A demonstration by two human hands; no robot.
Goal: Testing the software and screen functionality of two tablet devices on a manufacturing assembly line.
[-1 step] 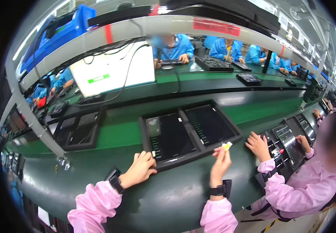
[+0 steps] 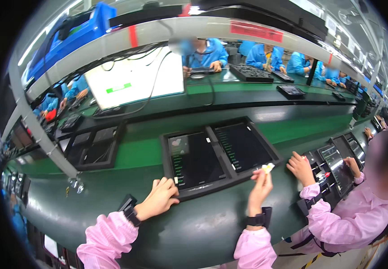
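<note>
A black two-bay tray lies on the green bench in front of me. Each bay holds a dark flat screen panel, the left panel and the right panel, both with a column of small lit marks. My left hand is at the tray's near left corner, its fingers curled over the edge and the thumb below. Just off the near right corner, my right hand is raised, pinching a small white and yellow piece between thumb and fingertips. What kind of piece it is cannot be made out.
Another black tray sits to the left beside a metal post. A bright monitor stands behind. On the right, a co-worker in pink handles a similar tray. A shelf rail crosses overhead.
My right hand, with the small white and yellow piece, has shifted slightly to the right. My left hand stays at the tray corner. The view has moved a little.
</note>
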